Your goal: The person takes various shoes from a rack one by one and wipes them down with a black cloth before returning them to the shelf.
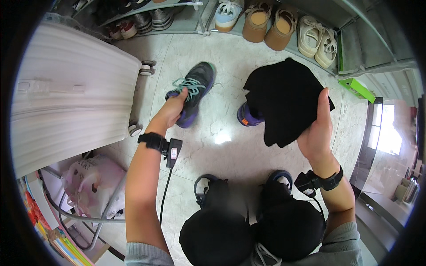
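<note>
My left hand (173, 106) grips a dark grey sneaker (199, 81) with mint laces and a purple sole, its thumb over the laces and the toe pointing away from me. On the right, my right hand (316, 133) holds a black cloth (286, 96), the thumb along its right edge. Below that cloth a second shoe (247, 114) shows only its purple heel with an orange tab; the cloth hides the rest. Both wrists carry black straps with small cabled boxes.
Shoe racks (233, 31) line the far side, holding brown shoes (258, 23) and cream sneakers (311, 36). A white wheeled suitcase (73, 89) stands at left, near a plastic bag (95, 184) and a metal-tube frame (100, 219). A green box (357, 89) lies at right. My feet (204, 188) are close below.
</note>
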Motion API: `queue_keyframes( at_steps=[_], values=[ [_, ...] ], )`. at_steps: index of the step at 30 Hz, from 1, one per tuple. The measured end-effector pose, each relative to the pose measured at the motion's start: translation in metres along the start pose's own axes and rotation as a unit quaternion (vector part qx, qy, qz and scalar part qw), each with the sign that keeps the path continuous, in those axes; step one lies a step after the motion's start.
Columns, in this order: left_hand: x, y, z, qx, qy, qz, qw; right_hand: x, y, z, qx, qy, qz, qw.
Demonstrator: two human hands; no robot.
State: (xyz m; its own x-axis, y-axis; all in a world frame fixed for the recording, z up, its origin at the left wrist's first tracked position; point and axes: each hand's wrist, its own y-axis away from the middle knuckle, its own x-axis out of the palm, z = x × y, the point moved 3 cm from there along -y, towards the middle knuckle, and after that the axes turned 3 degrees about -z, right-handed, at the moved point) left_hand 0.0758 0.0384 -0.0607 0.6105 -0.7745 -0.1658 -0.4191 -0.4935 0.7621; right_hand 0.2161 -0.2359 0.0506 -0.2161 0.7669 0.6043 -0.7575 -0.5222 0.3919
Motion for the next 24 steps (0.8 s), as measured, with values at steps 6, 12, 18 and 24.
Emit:
queue_keyframes(
  at_steps=[6,12,18,24],
  values=[
    [0.027,0.069,-0.018,0.087,0.297,0.232,0.922,0.034,-0.016,-0.031,-0.082,0.35,0.095,0.928],
    [0.062,0.117,-0.041,0.164,0.24,0.228,0.929,0.086,-0.05,-0.042,-0.303,0.582,0.106,0.748],
    [0.062,0.121,-0.05,0.18,0.326,0.239,0.897,0.075,-0.016,-0.061,-0.311,0.547,0.208,0.749],
    [0.078,0.137,-0.053,0.173,0.339,0.26,0.888,0.066,0.017,-0.049,-0.304,0.604,0.206,0.707]
  ],
)
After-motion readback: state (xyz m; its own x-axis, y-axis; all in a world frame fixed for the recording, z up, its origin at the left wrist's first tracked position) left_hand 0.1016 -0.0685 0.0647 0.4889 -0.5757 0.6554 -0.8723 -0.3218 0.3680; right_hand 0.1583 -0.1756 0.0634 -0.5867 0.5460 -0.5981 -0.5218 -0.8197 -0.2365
